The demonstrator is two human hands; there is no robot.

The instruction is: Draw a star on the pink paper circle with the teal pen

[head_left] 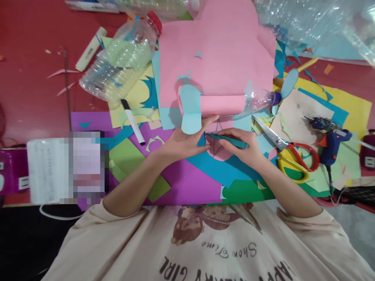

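My right hand [241, 144] pinches a slim teal pen-shaped tool [234, 141]; its tip points left at a pink paper piece [222, 153] marked with dark lines, and its exact kind is unclear. My left hand [187, 140] lies open beside it, forefinger and thumb spread across the pink piece's left side. Just beyond both hands lies a clear plastic bottle [255, 102] on its side, wrapped in pink paper [222, 104], with a purple cap [275, 98]. Light blue rounded paper [191, 123] sits at its left end, partly behind my left hand.
Red-and-yellow-handled scissors [304, 156] and a blue glue gun [332, 146] lie right. A black-and-white marker [133, 123], a red-capped bottle [125, 54] and a white tube [90, 48] lie left. Large pink paper [234, 50] stretches behind; coloured sheets and scraps cover the red table [32, 78].
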